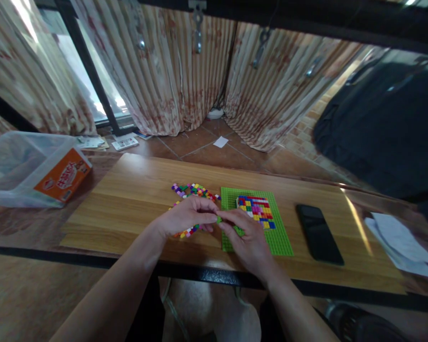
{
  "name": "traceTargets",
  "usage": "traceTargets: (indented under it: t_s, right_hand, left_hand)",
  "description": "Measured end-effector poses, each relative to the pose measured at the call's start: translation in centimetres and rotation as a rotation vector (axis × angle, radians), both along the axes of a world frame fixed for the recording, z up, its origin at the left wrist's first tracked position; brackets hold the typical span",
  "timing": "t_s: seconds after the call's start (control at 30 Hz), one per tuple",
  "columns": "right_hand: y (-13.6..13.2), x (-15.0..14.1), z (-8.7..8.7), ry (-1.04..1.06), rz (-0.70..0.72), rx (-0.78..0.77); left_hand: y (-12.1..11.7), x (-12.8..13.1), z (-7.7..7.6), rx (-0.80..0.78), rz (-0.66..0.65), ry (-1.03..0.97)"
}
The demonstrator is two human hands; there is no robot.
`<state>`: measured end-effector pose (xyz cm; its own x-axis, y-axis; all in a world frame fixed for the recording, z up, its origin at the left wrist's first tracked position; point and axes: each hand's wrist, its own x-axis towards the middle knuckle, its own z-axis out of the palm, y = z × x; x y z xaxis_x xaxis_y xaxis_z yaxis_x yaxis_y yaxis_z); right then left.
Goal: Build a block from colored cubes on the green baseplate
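Note:
My left hand [190, 216] and my right hand [248, 237] meet fingertip to fingertip above the wooden board. Between them a small green toy brick [218, 219] is pinched, partly hidden by the fingers. Beneath my right hand lies a green studded baseplate [281, 240]. Built on that plate is a block of colourful bricks [255, 206] in red, blue, yellow, white and pink; my right hand covers its near left part. Loose bricks [196, 190] in many colours are spread on the board behind and under my left hand.
The wooden board [128, 190] lies on a table. A black phone [319, 232] rests right of the baseplate, with white papers [403, 242] farther right. At the far left stands a clear plastic bin [28, 166] with an orange label. Striped curtains [185, 71] hang beyond the table.

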<state>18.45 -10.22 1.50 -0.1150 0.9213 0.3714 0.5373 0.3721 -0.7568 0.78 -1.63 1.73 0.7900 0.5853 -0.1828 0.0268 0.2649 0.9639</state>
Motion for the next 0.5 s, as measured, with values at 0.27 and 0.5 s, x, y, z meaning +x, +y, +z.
traceTargets:
  t_s: [0.27,0.5]
  right_hand:
    - [-0.1,2.1,0.4,-0.023,-0.001,-0.068]
    - [-0.3,8.5,0.9,-0.156,-0.315,0.032]
  left_hand:
    - [-0.1,1.2,-0.9,0.034,-0.048,-0.018]
    - [0.3,0.9,-0.7,0.082,0.029,-0.016]
